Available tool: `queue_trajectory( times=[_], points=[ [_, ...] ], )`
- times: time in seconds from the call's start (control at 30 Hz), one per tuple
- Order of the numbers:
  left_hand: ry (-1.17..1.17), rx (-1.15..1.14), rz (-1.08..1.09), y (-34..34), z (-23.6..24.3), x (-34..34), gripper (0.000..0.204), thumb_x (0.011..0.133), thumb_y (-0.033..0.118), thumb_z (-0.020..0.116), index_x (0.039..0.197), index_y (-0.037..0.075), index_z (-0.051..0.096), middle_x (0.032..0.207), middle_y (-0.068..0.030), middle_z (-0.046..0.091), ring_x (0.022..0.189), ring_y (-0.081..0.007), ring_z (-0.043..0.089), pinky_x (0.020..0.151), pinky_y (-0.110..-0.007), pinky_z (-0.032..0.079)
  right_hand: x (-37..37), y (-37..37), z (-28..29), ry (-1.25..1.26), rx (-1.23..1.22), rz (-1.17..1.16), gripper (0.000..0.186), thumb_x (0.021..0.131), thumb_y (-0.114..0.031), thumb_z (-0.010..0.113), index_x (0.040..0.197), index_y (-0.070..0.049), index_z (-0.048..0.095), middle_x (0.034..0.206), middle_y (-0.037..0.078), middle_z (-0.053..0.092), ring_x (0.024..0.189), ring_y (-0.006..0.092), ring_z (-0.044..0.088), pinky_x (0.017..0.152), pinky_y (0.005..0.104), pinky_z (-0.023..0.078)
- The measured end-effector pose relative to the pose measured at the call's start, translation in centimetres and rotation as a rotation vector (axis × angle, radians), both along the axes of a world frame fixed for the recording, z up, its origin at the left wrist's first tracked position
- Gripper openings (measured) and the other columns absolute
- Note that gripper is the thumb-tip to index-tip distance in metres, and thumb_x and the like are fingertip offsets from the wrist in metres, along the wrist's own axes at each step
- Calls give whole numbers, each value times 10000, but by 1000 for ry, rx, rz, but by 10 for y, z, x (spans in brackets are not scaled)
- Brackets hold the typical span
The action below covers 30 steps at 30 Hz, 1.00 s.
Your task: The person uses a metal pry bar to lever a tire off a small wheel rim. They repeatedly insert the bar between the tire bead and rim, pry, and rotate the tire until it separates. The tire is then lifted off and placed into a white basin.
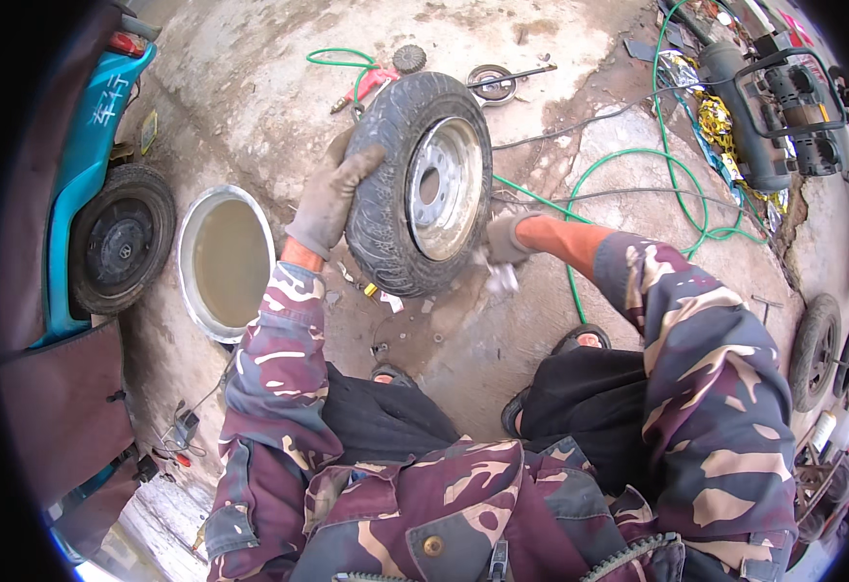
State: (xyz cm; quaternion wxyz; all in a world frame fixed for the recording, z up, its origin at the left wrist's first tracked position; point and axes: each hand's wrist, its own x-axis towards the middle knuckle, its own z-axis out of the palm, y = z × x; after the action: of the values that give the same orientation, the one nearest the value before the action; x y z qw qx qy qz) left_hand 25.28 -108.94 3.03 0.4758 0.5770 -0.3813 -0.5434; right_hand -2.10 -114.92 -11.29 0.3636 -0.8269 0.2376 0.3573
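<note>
A small wheel with a black knobbly tire and a silver metal rim is tilted up in front of me, over the concrete floor. My left hand, in a dirty grey glove, grips the tire's left side, its thumb spread across the tread. My right hand, gloved too, is at the tire's lower right edge. Its fingers are smeared by motion and partly hidden. Just below them shows a blurred whitish patch that I cannot make out.
A metal basin of murky water stands left, near a teal vehicle with a black wheel. Green hose loops across the floor at right. An air compressor is far right. A red tool lies beyond the wheel.
</note>
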Motion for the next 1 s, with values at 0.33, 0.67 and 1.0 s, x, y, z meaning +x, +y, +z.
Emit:
queue_trajectory(
  times=[0.33, 0.67, 1.0],
  points=[
    [16, -13, 12, 1, -3, 7, 748, 995, 382, 746, 1550, -51, 494, 1403, -145, 653, 1217, -203, 641, 1058, -347, 518, -121, -104, 53, 119, -329, -154, 398, 865, -211, 767, 1209, -11, 760, 1127, 226, 792, 1079, 365, 772, 974, 468, 595],
    [-293, -55, 5, 5, 1, -10, 878, 947, 520, 756, 1517, -106, 521, 1344, -257, 696, 1233, -304, 683, 1054, -397, 529, -153, -151, 72, 82, -564, -527, 780, 855, -387, 724, 1541, -47, 576, 1473, 299, 632, 1383, 439, 606, 1184, 470, 476],
    [-121, -16, 12, 6, -5, -7, 828, 1001, 503, 724, 1563, -59, 490, 1399, -184, 664, 1253, -215, 641, 1073, -352, 513, -53, -101, 105, -370, 322, -940, 837, 1028, -700, 579, 1467, 11, 606, 1231, 146, 722, 1064, 231, 722, 895, 357, 618]
  ],
)
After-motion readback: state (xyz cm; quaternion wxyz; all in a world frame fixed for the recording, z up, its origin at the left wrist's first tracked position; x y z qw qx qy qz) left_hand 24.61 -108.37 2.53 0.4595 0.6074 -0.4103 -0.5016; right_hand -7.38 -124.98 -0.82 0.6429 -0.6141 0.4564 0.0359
